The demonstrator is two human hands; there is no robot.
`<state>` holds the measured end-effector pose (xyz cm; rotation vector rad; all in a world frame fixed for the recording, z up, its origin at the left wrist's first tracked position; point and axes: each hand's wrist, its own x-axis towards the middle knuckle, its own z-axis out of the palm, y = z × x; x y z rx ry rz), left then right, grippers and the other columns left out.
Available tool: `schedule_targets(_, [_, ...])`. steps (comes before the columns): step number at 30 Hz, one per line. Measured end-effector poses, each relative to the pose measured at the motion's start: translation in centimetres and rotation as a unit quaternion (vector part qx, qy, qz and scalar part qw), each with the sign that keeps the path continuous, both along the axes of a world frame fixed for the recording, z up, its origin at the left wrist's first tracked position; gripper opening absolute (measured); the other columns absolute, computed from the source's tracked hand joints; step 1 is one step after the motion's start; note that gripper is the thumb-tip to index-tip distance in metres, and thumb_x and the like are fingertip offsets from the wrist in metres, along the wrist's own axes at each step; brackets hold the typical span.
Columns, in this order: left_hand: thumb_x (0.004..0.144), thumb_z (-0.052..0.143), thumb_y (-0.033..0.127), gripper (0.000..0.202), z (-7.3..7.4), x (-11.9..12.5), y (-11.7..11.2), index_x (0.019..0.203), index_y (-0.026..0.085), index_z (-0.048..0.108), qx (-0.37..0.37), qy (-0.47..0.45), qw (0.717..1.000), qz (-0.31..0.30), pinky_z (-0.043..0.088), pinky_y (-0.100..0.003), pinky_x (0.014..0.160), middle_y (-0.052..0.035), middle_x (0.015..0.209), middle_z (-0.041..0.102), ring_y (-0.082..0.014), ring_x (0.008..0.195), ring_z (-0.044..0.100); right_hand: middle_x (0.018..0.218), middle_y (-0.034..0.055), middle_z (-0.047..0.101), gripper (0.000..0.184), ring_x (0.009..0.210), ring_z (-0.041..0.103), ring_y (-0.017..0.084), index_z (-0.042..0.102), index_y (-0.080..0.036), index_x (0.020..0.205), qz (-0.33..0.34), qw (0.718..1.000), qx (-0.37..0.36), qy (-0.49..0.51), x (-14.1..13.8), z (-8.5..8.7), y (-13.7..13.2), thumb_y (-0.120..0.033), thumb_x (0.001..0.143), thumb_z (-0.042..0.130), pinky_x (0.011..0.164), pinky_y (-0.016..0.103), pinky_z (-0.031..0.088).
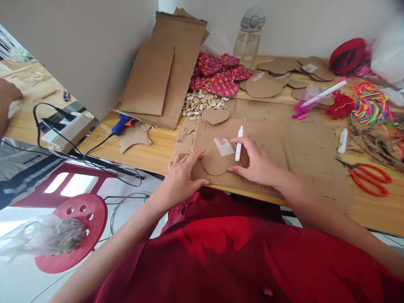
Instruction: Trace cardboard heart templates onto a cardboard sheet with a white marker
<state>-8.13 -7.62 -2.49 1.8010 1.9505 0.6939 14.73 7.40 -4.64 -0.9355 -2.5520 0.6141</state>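
Note:
A round cardboard piece with a strip of clear red-printed tape lies flat at the table's front edge. My left hand rests at its left side, thumb and fingers spread. My right hand curves around the right side, with a white marker pen held at its index finger. Part of another cardboard edge shows under that hand. Beneath everything is a large cardboard sheet. Just behind the round piece sits a smaller cardboard oval.
Leaning cardboard sheets, a blue glue gun and pistachio shells are at left. Decorated red pieces, a water bottle and cut cardboard rounds stand behind. Red-handled pliers and coloured cords lie right.

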Motion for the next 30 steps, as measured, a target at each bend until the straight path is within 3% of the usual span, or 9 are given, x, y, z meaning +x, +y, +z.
schedule_targets(4, [0.079,0.083,0.029,0.085,-0.3,-0.7,-0.6,0.154,0.029,0.042,0.026,-0.03,0.999,-0.029,0.038,-0.055,0.116,-0.0095,0.146,0.059,-0.0319,0.137,0.047,0.136,0.0121,0.06,0.07,0.125,0.058,0.037,0.048,-0.027,0.132,-0.012,1.0,-0.006,0.018,0.1,0.1,-0.2,-0.044,0.074,0.082,0.101,0.057,0.046])
schedule_targets(7, [0.083,0.079,0.035,0.074,-1.0,-1.6,-1.7,0.15,0.028,0.048,0.075,-0.075,0.994,0.014,0.045,-0.05,0.115,-0.0103,0.149,0.055,-0.0289,0.138,0.049,0.132,0.01,0.062,0.074,0.116,0.062,0.034,0.048,-0.027,0.133,-0.035,0.998,-0.015,0.047,0.3,0.2,-0.5,-0.043,0.071,0.085,0.097,0.052,0.049])
schedule_targets(12, [0.089,0.07,0.033,0.061,-2.3,-2.4,-3.6,0.146,0.025,0.05,0.074,-0.253,0.957,0.12,0.059,-0.036,0.095,-0.0088,0.131,0.062,-0.0185,0.111,0.065,0.138,0.0114,0.057,0.081,0.125,0.058,0.034,0.046,-0.026,0.137,-0.049,0.992,0.017,0.116,0.4,-0.3,-0.5,-0.039,0.069,0.087,0.102,0.05,0.05])
schedule_targets(15, [0.088,0.07,0.032,0.059,-2.6,-2.2,-4.0,0.143,0.024,0.05,0.054,-0.322,0.936,0.131,0.06,-0.03,0.087,-0.0074,0.122,0.064,-0.0144,0.098,0.066,0.141,0.0129,0.054,0.087,0.129,0.055,0.036,0.045,-0.026,0.14,-0.056,0.989,0.027,0.135,0.3,-0.6,-0.2,-0.038,0.067,0.09,0.104,0.053,0.05])
schedule_targets(18, [0.086,0.072,0.03,0.061,-2.7,-1.8,-3.9,0.142,0.024,0.05,0.048,-0.332,0.932,0.134,0.059,-0.028,0.084,-0.0064,0.118,0.063,-0.0126,0.093,0.064,0.142,0.0131,0.053,0.088,0.129,0.055,0.037,0.044,-0.027,0.141,-0.069,0.986,0.024,0.15,0.3,-0.9,0.0,-0.039,0.067,0.09,0.103,0.055,0.051])
schedule_targets(21, [0.084,0.074,0.029,0.064,-2.8,-1.6,-3.6,0.142,0.024,0.049,0.047,-0.335,0.931,0.136,0.059,-0.027,0.082,-0.0054,0.117,0.063,-0.0112,0.089,0.062,0.138,0.0115,0.057,0.077,0.117,0.061,0.034,0.047,-0.03,0.137,-0.089,0.979,-0.004,0.182,0.5,-1.0,0.2,-0.037,0.072,0.087,0.093,0.053,0.055])
schedule_targets(24, [0.083,0.074,0.028,0.063,-3.0,-1.5,-3.5,0.142,0.025,0.05,0.05,-0.347,0.926,0.141,0.058,-0.025,0.08,-0.0045,0.116,0.062,-0.0101,0.088,0.062,0.124,0.008,0.064,0.055,0.099,0.065,0.027,0.055,-0.029,0.125,-0.131,0.965,-0.04,0.222,0.8,-1.0,0.6,-0.033,0.077,0.082,0.084,0.048,0.056])
schedule_targets(27, [0.083,0.075,0.028,0.063,-3.1,-1.5,-3.5,0.141,0.025,0.051,0.055,-0.351,0.923,0.147,0.058,-0.024,0.081,-0.004,0.116,0.062,-0.0093,0.087,0.061,0.103,0.0042,0.065,0.041,0.083,0.062,0.021,0.058,-0.028,0.113,-0.194,0.944,-0.056,0.263,1.3,-1.1,1.2,-0.031,0.079,0.08,0.076,0.042,0.055])
schedule_targets(30, [0.083,0.076,0.029,0.057,-3.2,-1.5,-3.7,0.136,0.024,0.056,0.053,-0.346,0.925,0.149,0.06,-0.026,0.085,-0.0047,0.117,0.063,-0.0101,0.089,0.063,0.096,0.0046,0.062,0.034,0.077,0.059,0.017,0.057,-0.026,0.108,-0.221,0.919,-0.084,0.315,1.6,-1.1,1.7,-0.03,0.082,0.077,0.071,0.036,0.053])
